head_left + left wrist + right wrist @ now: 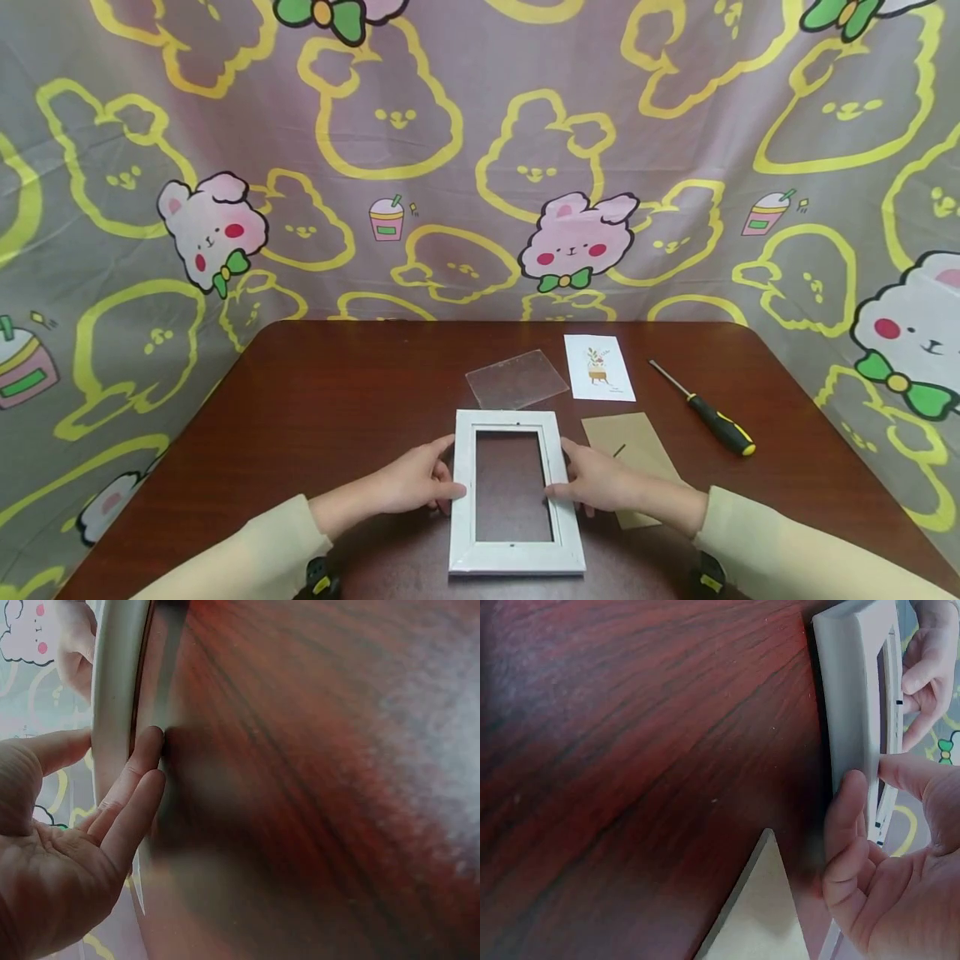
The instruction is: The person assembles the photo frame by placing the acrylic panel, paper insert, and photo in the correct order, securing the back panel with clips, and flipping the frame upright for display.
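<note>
A white picture frame (463, 537) with an open middle stands before me near the table's front, small dark tabs along its inner edge. My left hand (415, 477) pinches its left side, thumb against the face and fingers at the outer edge. On the opposite side, my right hand (602, 478) grips the frame, its thumb reaching to the inner edge. In the right wrist view the frame's side (847, 697) shows between that thumb and the curled fingers. A brown backing board (633, 446) lies under the right forearm, partly hidden by it.
Behind the frame lies a clear rectangular sheet (517, 379). To its right is a white card (600, 367) printed with a potted plant. A screwdriver (705, 408) with a black and yellow handle lies farther right. A patterned curtain (465, 200) hangs behind the brown table (337, 383).
</note>
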The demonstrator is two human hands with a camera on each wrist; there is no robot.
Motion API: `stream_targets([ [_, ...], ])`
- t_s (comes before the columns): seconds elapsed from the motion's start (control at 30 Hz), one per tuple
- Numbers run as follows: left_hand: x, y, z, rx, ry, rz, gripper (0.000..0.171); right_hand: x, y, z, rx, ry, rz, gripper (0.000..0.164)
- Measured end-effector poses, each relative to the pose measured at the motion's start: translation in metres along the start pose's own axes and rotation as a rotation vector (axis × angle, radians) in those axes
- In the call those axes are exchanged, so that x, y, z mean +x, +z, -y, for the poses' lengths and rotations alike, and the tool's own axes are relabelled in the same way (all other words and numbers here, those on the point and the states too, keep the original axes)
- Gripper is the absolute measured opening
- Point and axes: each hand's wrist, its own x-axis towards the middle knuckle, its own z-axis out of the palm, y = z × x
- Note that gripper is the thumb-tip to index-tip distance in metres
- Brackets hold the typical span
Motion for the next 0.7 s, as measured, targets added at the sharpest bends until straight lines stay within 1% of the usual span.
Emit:
stream_targets([
  [0.17, -0.006, 0.004, 0.001, -0.03, -0.001, 0.007, 0.086, 0.0, 0.001, 0.001, -0.017, 0.011, 0.013, 0.062],
  [0.37, -0.012, 0.007, 0.001, -0.065, 0.006, 0.018, 0.087, -0.002, 0.002, 0.003, -0.038, 0.009, 0.026, 0.064],
  [0.5, -0.012, 0.008, 0.003, -0.071, 0.004, 0.019, 0.087, -0.001, 0.002, 0.004, -0.05, 0.001, 0.027, 0.067],
  [0.7, -0.01, 0.007, 0.004, -0.071, 0.005, 0.018, 0.087, 0.002, 0.0, 0.005, -0.059, 0.01, 0.035, 0.072],
])
